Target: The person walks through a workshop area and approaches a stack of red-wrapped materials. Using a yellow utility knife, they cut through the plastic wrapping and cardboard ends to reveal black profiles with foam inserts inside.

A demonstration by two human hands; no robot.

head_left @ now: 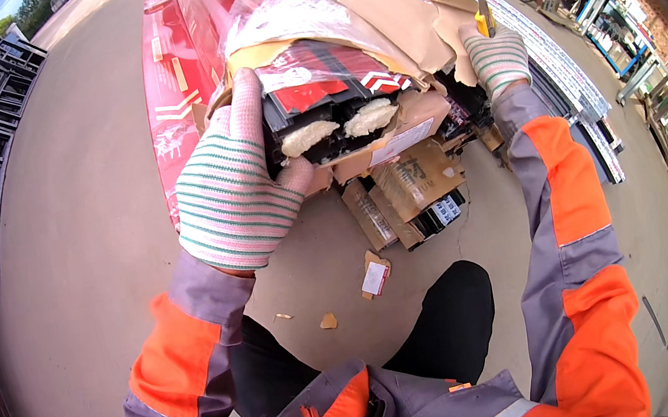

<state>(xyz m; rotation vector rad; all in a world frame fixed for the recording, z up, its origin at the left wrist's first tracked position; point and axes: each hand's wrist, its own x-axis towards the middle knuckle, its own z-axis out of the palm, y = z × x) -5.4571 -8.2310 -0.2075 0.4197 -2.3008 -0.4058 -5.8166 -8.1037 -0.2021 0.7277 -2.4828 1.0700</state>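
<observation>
Bundle [337, 113] end clamped in left hand [232, 193]; right hand [497, 59] seemingly pinches a knife [484, 13] beyond, which could slip and nick the glove.

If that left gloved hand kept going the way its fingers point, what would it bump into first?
Probably the clear plastic wrapping over the bundle of black foam-filled profiles that the left hand already grips; depth is unclear.

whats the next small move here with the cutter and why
Probably draw the yellow cutter in the right hand down through the torn brown paper wrap. It still covers the bundle of black profiles, whose end the left hand steadies.
</observation>
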